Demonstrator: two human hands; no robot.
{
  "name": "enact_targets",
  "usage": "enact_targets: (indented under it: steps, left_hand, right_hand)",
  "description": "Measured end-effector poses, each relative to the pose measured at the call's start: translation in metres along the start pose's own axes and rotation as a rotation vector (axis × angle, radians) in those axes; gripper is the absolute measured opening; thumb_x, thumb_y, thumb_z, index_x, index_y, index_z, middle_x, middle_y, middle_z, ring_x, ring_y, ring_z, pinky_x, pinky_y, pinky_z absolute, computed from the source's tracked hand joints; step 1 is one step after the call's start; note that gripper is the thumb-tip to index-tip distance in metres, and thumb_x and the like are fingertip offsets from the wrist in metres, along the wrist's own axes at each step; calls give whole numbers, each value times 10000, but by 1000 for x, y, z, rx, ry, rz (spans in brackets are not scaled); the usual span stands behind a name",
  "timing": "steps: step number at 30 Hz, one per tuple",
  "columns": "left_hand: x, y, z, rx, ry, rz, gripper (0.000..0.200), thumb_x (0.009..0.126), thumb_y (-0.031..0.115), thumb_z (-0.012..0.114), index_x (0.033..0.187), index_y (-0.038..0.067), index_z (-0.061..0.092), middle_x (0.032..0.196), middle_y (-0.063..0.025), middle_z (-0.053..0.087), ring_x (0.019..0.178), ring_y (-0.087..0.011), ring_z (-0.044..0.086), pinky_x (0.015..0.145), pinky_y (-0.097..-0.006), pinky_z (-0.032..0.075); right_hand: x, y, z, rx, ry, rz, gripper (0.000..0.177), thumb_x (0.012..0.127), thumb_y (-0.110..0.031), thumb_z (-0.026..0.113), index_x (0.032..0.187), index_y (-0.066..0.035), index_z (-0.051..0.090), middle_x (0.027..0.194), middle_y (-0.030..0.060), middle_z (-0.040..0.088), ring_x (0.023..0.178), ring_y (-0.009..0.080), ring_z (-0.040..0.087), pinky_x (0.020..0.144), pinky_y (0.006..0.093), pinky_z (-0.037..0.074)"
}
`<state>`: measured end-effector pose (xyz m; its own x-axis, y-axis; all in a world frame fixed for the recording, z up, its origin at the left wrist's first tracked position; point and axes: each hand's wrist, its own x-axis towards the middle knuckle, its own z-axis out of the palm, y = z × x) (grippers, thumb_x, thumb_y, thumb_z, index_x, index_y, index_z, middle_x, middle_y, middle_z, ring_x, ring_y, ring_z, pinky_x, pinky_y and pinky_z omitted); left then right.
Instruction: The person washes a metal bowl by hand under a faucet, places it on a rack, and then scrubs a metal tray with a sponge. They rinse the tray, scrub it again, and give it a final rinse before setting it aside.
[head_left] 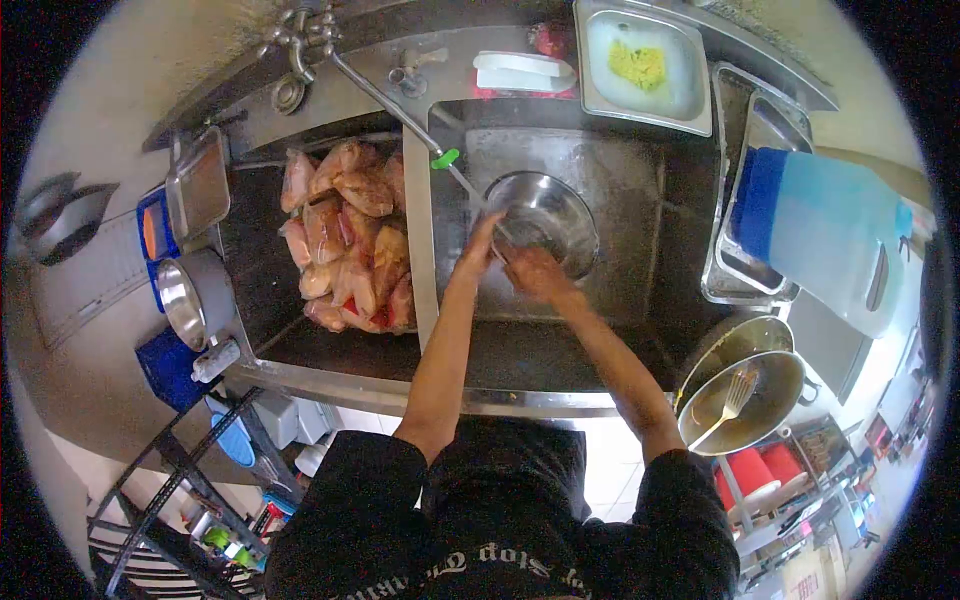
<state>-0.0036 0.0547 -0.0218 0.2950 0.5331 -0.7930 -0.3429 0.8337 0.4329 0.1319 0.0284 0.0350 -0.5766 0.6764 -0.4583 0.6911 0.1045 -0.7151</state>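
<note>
A round metal bowl (pixel 572 212) sits in the right sink basin (pixel 620 165). My left hand (pixel 480 246) is at the bowl's left edge, just below the end of the faucet's long spout (pixel 385 98). Beside it, my right hand (pixel 536 273) reaches over the near side of the bowl, smeared by motion. The fingers of both hands are too blurred to show whether they grip the rim or something small. A green band (pixel 446 158) wraps the spout.
Bagged raw poultry (pixel 350 235) fills part of the left basin. A square pan (pixel 590 85) holding a yellow sponge (pixel 638 64) stands behind the right basin. Metal trays (pixel 735 190) and a blue plastic container (pixel 830 225) lie at right, near pans (pixel 765 425) with a spatula (pixel 738 395). A pot (pixel 205 290) stands left.
</note>
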Motion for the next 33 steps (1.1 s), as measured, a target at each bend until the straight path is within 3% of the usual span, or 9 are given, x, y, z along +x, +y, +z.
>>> enact_targets:
  steps: [5,8,12,14,16,20,26,29,33]
  left_hand:
    - [30,-58,-74,39,519,442,511,641,44,471,1152,34,477,947,-59,524,779,-171,511,677,-294,427]
    - [-25,-34,-8,210,567,554,477,623,-5,430,1090,24,527,914,-50,517,757,-165,504,605,-257,423]
    - [-24,-53,-9,78,534,738,454,648,-7,423,1090,15,526,940,-56,526,795,-157,505,601,-236,424]
    - [-18,-48,3,-46,566,912,441,674,9,418,1103,13,521,942,-60,531,813,-152,504,603,-237,421]
    - [-25,-40,7,208,801,983,442,678,-2,402,1105,3,514,972,-66,538,819,-167,516,621,-261,432]
    - [-20,-40,3,-315,715,737,444,659,-18,405,1090,-28,512,991,-84,557,763,-160,538,628,-274,448]
    - [-9,-23,12,-71,653,667,348,649,-14,410,970,2,544,727,-31,511,602,-121,470,502,-252,398]
    - [-20,-15,17,15,626,424,300,658,1,397,931,40,515,571,-8,413,452,-109,392,410,-264,345]
    - [-17,-41,-5,-160,516,270,358,670,11,401,1021,51,460,508,-26,403,465,-116,407,433,-268,342]
  right_hand:
    - [-39,18,14,64,6,-247,738,732,-503,575,1207,22,365,1201,247,408,1165,351,352,968,439,285]
    - [-42,70,45,-326,186,-60,877,741,-563,523,1311,11,182,1297,240,299,1248,348,228,1021,446,198]
    - [-37,60,48,-6,-116,-349,849,778,-578,441,1325,4,155,1367,217,161,1268,353,165,1044,440,132]
    - [-24,81,44,64,267,12,841,787,-568,433,1332,1,138,1381,217,119,1289,343,94,1052,440,83]
    - [-25,80,60,-161,40,-48,817,802,-542,428,1340,-8,122,1397,203,65,1300,335,18,1051,440,50]
    - [-9,72,35,-220,273,55,815,812,-502,443,1328,36,114,1394,225,28,1288,385,-1,1042,462,70]
    - [61,49,-3,-475,697,415,713,797,-299,476,1323,45,139,1385,242,72,1285,374,88,1026,503,82]
    - [82,26,9,-198,776,-165,676,728,-142,478,1316,24,189,1295,253,293,1214,396,251,1020,491,133]
    - [75,46,1,-290,644,-106,499,801,-62,387,1282,19,282,1342,182,281,1237,341,271,1050,460,105]
